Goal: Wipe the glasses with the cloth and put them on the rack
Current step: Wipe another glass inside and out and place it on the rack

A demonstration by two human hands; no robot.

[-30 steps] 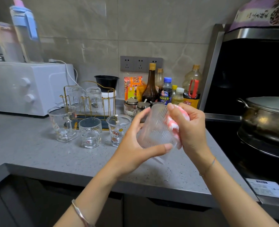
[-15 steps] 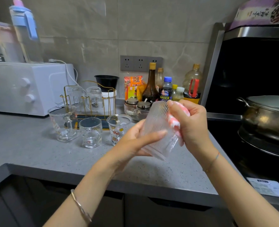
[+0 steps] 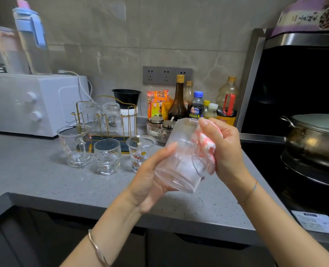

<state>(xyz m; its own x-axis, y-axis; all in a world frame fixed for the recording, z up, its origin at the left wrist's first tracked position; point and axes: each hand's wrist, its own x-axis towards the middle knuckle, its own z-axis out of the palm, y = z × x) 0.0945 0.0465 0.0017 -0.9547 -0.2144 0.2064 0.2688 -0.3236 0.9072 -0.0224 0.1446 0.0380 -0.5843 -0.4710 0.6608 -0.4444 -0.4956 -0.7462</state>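
Grey speckled countertop (image 3: 34,182): three clear glasses (image 3: 107,157) wait before gold wire rack (image 3: 130,120), two more upturned on it. Mid-air over counter edge, ribbed clear glass (image 3: 181,157) has tipped and sunk since a second ago; wiping ongoing, racking not yet due. Underneath, left hand (image 3: 150,182) cradles glass, fingers curled round it. Opposite, right hand (image 3: 225,149) pinches pink-white cloth (image 3: 208,149) against glass wall.

Clear glass (image 3: 181,157) and a pink-and-white cloth (image 3: 208,147) show against a grey counter (image 3: 44,180) flecked with pale specks. The rack (image 3: 130,120) is gold wire, the cup (image 3: 138,153) clear with a red-bowed cartoon cat print. Also pictured are a white oven (image 3: 34,105), a black bowl (image 3: 126,97), a blue-lidded jug (image 3: 32,45) and grey, pale-veined wall tiles (image 3: 179,35).
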